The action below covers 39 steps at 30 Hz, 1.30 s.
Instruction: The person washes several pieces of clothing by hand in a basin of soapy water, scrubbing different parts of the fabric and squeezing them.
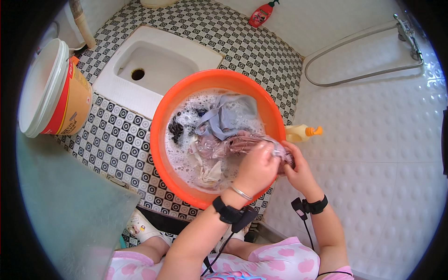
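Observation:
A wet mauve-pink garment (235, 143) stretches from the soapy water to the right rim of an orange basin (157, 163). My left hand (257, 164) is closed on it, slightly blurred by motion. Close beside it, my right hand (299, 170) grips the bunched end with thumb and fingers, right at the rim. Just beyond the mauve-pink cloth a grey-blue cloth (224, 119) lies partly under the suds. Nearer me floats a whitish cloth (209, 171). Toward the basin's left side is a small dark cloth (176, 129).
A squat toilet (105, 86) is set in the patterned tile floor (112, 140) behind the basin. At the far left stands a large bucket (70, 100). A pale bottle with an orange pump (298, 133) touches the basin's right side. A red bottle (261, 15) and shower hose (345, 77) are farther back.

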Tool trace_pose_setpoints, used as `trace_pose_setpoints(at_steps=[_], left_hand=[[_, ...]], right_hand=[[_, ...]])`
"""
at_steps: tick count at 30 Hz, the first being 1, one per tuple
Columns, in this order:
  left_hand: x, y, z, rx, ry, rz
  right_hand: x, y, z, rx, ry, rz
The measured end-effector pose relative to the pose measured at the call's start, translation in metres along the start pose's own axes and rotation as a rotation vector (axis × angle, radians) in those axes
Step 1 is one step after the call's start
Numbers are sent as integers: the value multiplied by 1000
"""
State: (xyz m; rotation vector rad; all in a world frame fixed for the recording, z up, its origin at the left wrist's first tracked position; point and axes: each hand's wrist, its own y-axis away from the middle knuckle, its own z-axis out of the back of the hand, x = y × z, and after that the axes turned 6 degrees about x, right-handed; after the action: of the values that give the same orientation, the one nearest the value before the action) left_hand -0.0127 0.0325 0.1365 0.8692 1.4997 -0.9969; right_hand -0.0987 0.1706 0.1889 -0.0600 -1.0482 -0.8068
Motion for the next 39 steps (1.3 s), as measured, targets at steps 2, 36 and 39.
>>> trace_pose_setpoints(at_steps=[2,36,39], left_hand=[[0,0,-14,134,23,-54],[126,35,81,-613,1498,545],[132,35,100,-523,1402,642]], right_hand=[[10,4,-9,56,-146,20],[-41,2,-54,405,725,431],[-67,-1,-53,466,757,263]])
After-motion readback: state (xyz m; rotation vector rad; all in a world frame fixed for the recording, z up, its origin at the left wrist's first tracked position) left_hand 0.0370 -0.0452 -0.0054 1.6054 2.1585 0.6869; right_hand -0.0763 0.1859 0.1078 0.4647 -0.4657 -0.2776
